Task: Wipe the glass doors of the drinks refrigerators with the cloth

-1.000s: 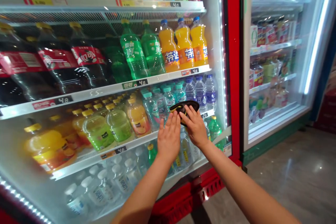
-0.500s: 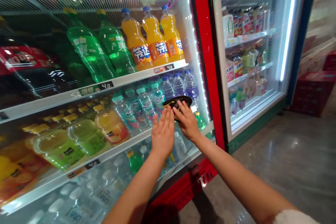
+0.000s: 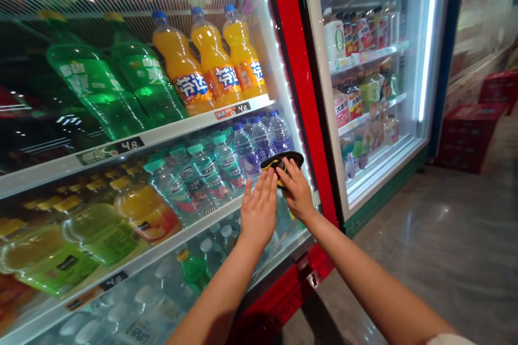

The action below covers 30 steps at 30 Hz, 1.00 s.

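A folded black and yellow cloth [image 3: 282, 161] lies against the cooler's glass door. My right hand [image 3: 298, 188] holds it to the glass, fingers bent slightly over its lower part. Beside it, my left hand [image 3: 259, 209] is open and flat, with fingers stretched and tips at the cloth's lower left edge. The palms and the cloth's underside are hidden. Behind the glass around the hands stand clear bottles with teal caps [image 3: 205, 170] and bottles with blue caps [image 3: 261, 137].
Orange soda bottles [image 3: 216, 59] and large green bottles [image 3: 95, 83] fill the shelf above. The cooler's red frame [image 3: 297, 64] runs just right of my hands. A second lit cooler [image 3: 366, 59] and red boxes [image 3: 465, 135] stand farther right on the shiny floor [image 3: 408, 248].
Both hands and the cloth have shifted slightly right, closer to the red frame. The cooler's contents now appear farther left as the view has turned right.
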### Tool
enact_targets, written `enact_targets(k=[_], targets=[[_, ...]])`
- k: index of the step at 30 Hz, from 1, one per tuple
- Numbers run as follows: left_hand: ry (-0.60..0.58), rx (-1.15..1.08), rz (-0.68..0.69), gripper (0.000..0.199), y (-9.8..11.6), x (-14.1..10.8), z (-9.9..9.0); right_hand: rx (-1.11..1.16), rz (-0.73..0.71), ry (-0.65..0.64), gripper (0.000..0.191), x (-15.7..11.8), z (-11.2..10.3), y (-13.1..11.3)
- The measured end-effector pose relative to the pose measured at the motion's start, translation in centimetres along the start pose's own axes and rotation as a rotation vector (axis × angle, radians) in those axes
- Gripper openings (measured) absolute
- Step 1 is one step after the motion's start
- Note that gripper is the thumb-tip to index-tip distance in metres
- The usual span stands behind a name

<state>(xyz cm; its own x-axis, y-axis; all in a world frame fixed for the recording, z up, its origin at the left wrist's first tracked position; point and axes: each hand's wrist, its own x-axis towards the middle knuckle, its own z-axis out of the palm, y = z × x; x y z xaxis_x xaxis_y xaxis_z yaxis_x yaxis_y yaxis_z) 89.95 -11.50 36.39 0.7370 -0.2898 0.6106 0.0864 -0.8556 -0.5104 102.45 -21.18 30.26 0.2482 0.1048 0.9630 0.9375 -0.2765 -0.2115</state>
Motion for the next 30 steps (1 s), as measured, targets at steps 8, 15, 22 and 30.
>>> enact_targets(k=[8, 15, 22, 30], targets=[[0.045, 0.011, -0.061, 0.068, 0.5, 0.4, 0.5, -0.005, -0.076, -0.039, 0.077, 0.4, 0.1, 0.3], [-0.001, -0.050, 0.034, 0.069, 3.9, 3.5, 3.0, -0.116, 0.028, 0.013, 0.079, -1.3, -1.8, 4.6], [0.073, -0.082, -0.083, 0.077, 2.5, 5.2, 1.7, -0.058, -0.028, -0.040, 0.075, 2.9, -2.1, 3.9], [0.030, -0.084, -0.033, 0.080, 3.3, 6.7, 2.2, -0.073, 0.003, -0.016, 0.078, 3.3, -3.0, 5.2]])
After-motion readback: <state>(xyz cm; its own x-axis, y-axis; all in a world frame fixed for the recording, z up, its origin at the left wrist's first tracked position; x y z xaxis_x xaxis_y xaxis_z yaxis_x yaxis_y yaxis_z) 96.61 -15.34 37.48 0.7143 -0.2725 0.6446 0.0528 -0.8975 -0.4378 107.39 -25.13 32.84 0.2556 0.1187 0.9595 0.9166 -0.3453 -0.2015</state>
